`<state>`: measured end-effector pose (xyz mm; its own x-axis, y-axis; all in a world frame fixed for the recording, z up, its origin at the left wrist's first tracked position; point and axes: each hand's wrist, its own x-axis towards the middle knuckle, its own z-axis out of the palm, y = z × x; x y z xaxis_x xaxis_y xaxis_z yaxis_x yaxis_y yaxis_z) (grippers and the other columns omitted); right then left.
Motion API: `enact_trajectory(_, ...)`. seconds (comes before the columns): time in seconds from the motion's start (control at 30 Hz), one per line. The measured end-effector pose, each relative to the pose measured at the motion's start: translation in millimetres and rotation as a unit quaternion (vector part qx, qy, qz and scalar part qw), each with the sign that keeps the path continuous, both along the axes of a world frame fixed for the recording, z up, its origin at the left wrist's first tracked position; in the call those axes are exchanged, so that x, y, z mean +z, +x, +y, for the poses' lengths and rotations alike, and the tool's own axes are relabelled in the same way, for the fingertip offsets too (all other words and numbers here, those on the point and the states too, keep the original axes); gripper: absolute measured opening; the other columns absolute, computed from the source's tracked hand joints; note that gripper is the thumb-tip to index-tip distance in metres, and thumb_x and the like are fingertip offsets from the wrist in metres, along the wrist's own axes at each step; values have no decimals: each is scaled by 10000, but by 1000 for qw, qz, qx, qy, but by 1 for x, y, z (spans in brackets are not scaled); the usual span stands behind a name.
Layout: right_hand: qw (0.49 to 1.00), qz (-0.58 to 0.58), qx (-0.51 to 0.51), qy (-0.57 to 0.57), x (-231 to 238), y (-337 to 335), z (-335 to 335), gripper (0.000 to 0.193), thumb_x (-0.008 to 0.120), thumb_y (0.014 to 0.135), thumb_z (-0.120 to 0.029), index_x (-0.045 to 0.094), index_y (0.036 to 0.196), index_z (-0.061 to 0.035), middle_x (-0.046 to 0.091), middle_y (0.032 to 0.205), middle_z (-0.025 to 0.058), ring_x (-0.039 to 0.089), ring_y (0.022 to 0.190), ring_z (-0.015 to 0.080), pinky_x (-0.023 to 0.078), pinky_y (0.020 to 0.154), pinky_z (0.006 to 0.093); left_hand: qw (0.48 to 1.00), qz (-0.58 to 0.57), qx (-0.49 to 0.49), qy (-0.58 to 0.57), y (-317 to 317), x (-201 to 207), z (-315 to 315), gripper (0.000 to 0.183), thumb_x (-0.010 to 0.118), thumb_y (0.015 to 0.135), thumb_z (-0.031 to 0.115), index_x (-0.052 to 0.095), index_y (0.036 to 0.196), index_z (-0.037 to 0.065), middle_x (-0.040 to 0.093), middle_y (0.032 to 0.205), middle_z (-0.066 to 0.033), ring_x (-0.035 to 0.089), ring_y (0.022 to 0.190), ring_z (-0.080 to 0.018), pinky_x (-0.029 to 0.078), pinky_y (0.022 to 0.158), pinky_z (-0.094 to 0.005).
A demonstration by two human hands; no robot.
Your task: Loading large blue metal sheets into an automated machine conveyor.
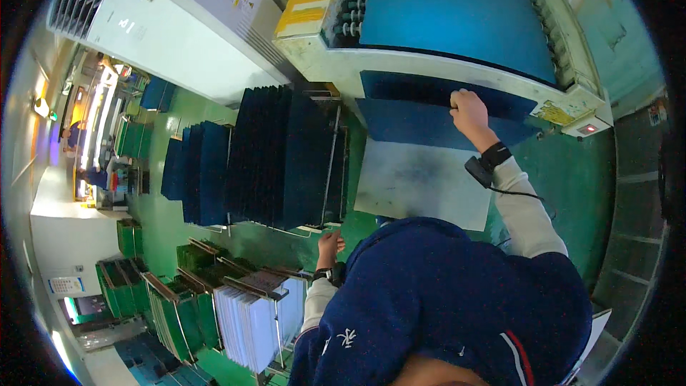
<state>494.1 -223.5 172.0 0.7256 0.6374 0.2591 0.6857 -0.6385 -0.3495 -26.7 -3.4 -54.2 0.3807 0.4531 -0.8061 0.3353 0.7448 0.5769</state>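
In the head view, the right hand (469, 114), at two o'clock, has its fingers curled in at the standing blue panel (409, 123), also near two; whether they clamp it, I cannot tell. The left hand (330, 244), at six, seems bare, fingers loosely apart. Panel handling at the roller machine (343, 63), one o'clock, looks in hand; the next move likely calls for a firm two-handed edge grip.

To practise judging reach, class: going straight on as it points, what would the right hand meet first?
The right hand would probably meet the rear blue panel, though depth is unclear.
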Motion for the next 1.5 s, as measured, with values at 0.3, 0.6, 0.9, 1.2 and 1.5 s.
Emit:
enact_trajectory(0.3, 985, 44, 70, -153, -33, -17, -17, 146, 683, 752, -173, 658, 840, -59, 611, 852, 118, 611, 865, 336, 477, 724, 454, 991, 88, -30, 94, 24, 19, -11, 250, 687, 835, 216, 568, 762, 8, 608, 671, -79, 602, 518, -173, 509, 462, -300)
enact_trajectory(0.6, 980, 69, 105, -151, -13, -60, -14, 175, 684, 755, -202, 668, 839, -50, 622, 859, 122, 614, 874, 339, 482, 738, 459, 989, 42, -102, 99, 29, 35, 19, 281, 678, 869, 309, 626, 894, 34, 630, 714, -49, 607, 557, -126, 504, 490, -262)
enact_trajectory(0.9, 969, 145, 185, -71, -18, -114, 10, 275, 640, 809, -321, 650, 759, -51, 611, 822, 143, 610, 820, 356, 483, 697, 468, 952, -113, -63, 278, 182, 177, 47, 551, 684, 871, 363, 523, 1285, 36, 630, 1086, -62, 621, 886, -136, 510, 728, -277)
enact_trajectory(1.2, 961, 246, 127, -13, -8, -129, 15, 538, 569, 863, -540, 701, 785, -24, 646, 789, 186, 621, 752, 378, 468, 655, 459, 931, -111, -52, 343, 225, 142, 44, 432, 653, 905, 294, 598, 1236, 21, 668, 1035, -50, 603, 927, -113, 472, 815, -251)
enact_trajectory(1.5, 934, 345, 70, -60, -16, -109, 24, 622, 572, 818, -626, 716, 820, -20, 649, 729, 200, 639, 729, 365, 480, 668, 435, 912, -129, -59, 384, 219, 161, 30, 435, 588, 952, 245, 534, 1310, 4, 621, 1177, -41, 561, 1018, -85, 441, 873, -218)
